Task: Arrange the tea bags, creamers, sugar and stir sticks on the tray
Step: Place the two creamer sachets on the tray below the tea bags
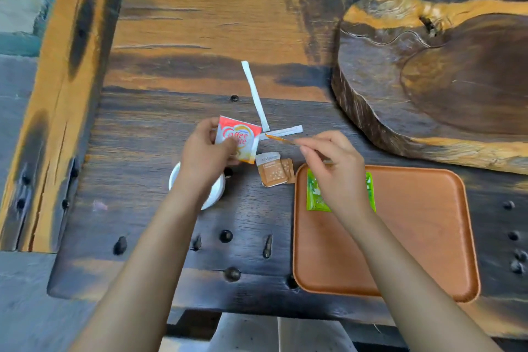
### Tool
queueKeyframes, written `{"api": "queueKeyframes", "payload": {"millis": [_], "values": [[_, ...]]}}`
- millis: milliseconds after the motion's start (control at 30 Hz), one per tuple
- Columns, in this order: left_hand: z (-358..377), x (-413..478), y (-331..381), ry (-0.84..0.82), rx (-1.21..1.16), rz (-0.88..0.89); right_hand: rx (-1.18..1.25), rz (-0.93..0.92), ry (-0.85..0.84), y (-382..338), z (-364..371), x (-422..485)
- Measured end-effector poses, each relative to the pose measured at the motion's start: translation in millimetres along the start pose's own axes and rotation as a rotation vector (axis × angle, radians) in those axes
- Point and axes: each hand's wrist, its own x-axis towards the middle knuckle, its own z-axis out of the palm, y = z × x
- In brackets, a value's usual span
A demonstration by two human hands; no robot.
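My left hand [206,151] holds a red and white creamer packet [239,138] above the dark wooden table. My right hand [334,168] pinches a thin orange stir stick [281,140] that points left, hovering over the upper left corner of the orange tray [414,237]. A green tea bag packet [314,194] lies in that tray corner, partly hidden by my right hand. Two white paper-wrapped sticks [255,94] [283,132] lie on the table behind my hands. Two brown sachets [273,170] sit just left of the tray.
A white round dish [211,194] sits under my left wrist. A large thick slab of carved wood [443,80] fills the back right. The table [143,208] ends at the left and near edges, with metal studs along the front.
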Motion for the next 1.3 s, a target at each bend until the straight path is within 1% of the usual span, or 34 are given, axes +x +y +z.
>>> {"api": "queueKeyframes", "payload": {"millis": [67,133,200,267,300,400,433,467,567,633,667,733,800,933,1100,1200,1233,1300], "values": [[20,-18,-3,-0.07,-0.052,-0.047,0.064,0.009,-0.034,-1,-14,-10],[37,-33,-7,-0.138,-0.104,-0.079,0.087,0.002,-0.113,2,-26,-21],[51,-45,-10,-0.22,-0.241,-0.14,0.111,0.002,-0.174,7,-37,-32],[59,-53,-12,-0.266,-0.411,-0.228,0.165,0.032,-0.185,15,-45,-42],[59,-55,-14,-0.289,-0.453,-0.247,0.189,0.047,-0.179,17,-47,-45],[66,-64,-22,-0.416,-0.412,-0.24,0.178,0.081,-0.138,28,-51,-54],[69,-67,-25,-0.43,-0.39,-0.238,0.184,0.103,-0.117,30,-50,-56],[72,-69,-27,-0.428,-0.381,-0.245,0.218,0.154,-0.085,31,-48,-58],[80,-75,-33,-0.404,-0.372,-0.246,0.471,0.427,0.054,35,-44,-64],[84,-77,-37,-0.409,-0.36,-0.245,0.571,0.568,0.118,39,-42,-67],[86,-78,-38,-0.409,-0.35,-0.242,0.598,0.603,0.136,43,-42,-69],[87,-79,-40,-0.379,-0.325,-0.22,0.61,0.616,0.167,48,-44,-75],[84,-76,-42,-0.296,-0.307,-0.169,0.538,0.61,0.161,56,-48,-84],[65,-68,-46,-0.122,-0.3,-0.087,0.216,0.621,0.026,68,-44,-105],[47,-68,-60,-0.066,-0.269,-0.077,-0.06,0.509,-0.036,65,-31,-120],[45,-72,-66,-0.066,-0.27,-0.068,-0.306,0.344,-0.045,70,-38,-125],[46,-73,-68,-0.065,-0.272,-0.069,-0.33,0.278,-0.079,71,-41,-126],[50,-74,-69,-0.07,-0.279,-0.076,-0.347,0.161,-0.2,72,-43,-126]]}}
